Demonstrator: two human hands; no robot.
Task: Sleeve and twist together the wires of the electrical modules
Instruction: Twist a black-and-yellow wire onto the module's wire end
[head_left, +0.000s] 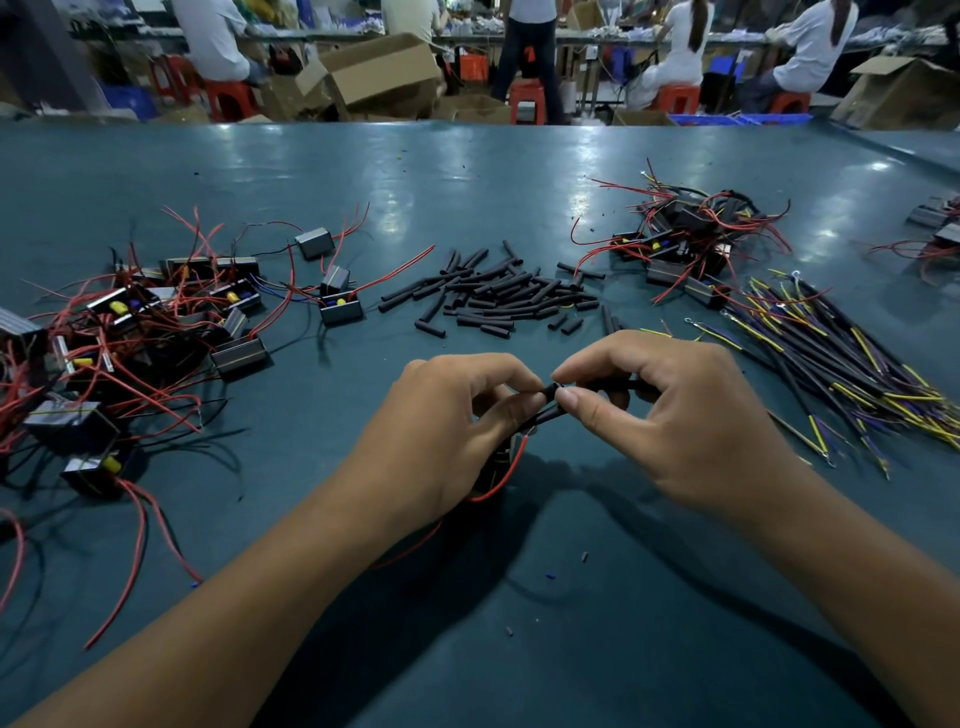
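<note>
Progress looks like somewhere mid-batch, judging by the piles. One black sleeve (550, 402) is pinched at its end between thumb and forefinger of the right hand (670, 415), while the left hand (452, 415) is curled round the black wires feeding into it; a module with a red wire (506, 470) is mostly hidden under the left palm. Whether the twist is done yet can't be told, it's covered by the fingers (571, 400).

Just beyond the fingers a heap of loose sleeves (498, 296) is waiting. Out past the left hand a big tangle of modules (156, 332) is spread, and far beyond the right hand a smaller pile (685, 244) is stacked, probably the finished ones. Yellow-and-purple leads (831, 364) are fanned beside the right hand.

Everything is laid on a shiny teal table (467, 171). Behind it a workshop is seen: cardboard boxes (374, 67), red stools (527, 101), seated workers at another bench.
</note>
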